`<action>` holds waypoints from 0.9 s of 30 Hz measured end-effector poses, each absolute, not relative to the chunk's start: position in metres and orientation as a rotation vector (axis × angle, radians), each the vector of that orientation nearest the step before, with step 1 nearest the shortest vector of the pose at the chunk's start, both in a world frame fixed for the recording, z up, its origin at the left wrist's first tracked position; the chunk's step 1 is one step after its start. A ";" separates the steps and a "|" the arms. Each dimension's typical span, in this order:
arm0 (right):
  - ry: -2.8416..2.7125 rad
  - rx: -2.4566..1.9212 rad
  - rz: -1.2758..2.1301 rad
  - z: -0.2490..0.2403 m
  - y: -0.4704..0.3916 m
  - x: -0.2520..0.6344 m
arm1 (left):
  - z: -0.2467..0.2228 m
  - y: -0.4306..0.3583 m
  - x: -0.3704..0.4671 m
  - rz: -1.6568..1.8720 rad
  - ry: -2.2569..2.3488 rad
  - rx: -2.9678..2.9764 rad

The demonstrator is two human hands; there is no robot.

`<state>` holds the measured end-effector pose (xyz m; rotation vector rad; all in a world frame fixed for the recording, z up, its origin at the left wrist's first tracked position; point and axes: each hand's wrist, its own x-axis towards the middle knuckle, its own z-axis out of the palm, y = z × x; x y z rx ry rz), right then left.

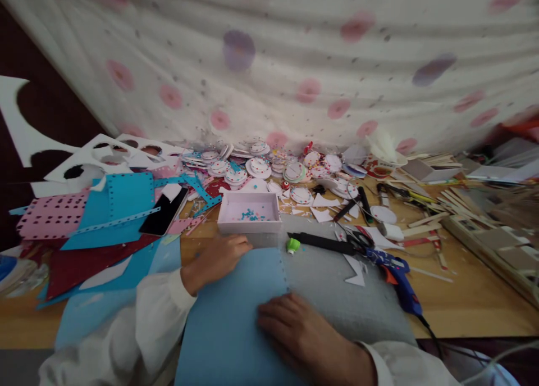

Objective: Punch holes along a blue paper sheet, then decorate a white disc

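Observation:
A light blue sheet (227,307) with a row of small holes along its right edge lies in front of me, partly over a grey mat (337,296). My left hand (219,262) rests at the sheet's upper left edge, its fingers together and pointing toward a white box (248,227); whether anything is between them is hidden. Small blue bits (254,214) lie inside that box. My right hand (297,327) is on the sheet's right part, fingers curled and blurred. A green punch-like piece (292,245) sits on the mat near the box.
At the right are a blue glue gun (398,273), scissors (360,239) and wooden strips (463,206). Decorated white discs (258,167) line the back. A phone (164,212), cut blue sheets (130,192) and dotted pink sheets (53,214) lie left.

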<state>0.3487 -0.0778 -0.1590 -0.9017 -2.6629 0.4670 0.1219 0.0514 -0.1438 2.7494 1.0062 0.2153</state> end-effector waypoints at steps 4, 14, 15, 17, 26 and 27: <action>-2.461 -1.062 0.058 -0.179 -0.042 0.344 | -0.163 0.042 0.131 0.262 1.002 2.894; -2.456 -1.210 -0.117 -0.202 -0.010 0.337 | -0.171 0.033 0.116 0.377 0.932 3.060; -2.439 -1.211 -0.111 -0.203 -0.010 0.338 | -0.174 0.032 0.109 0.406 0.925 3.070; -2.404 -1.217 -0.105 -0.206 -0.011 0.341 | -0.184 0.029 0.094 0.462 0.914 3.065; -2.328 -1.242 -0.114 -0.208 -0.012 0.341 | -0.203 0.009 0.077 0.313 1.014 3.066; -2.337 -1.253 -0.108 -0.207 -0.012 0.340 | -0.200 0.007 0.078 0.274 1.036 3.051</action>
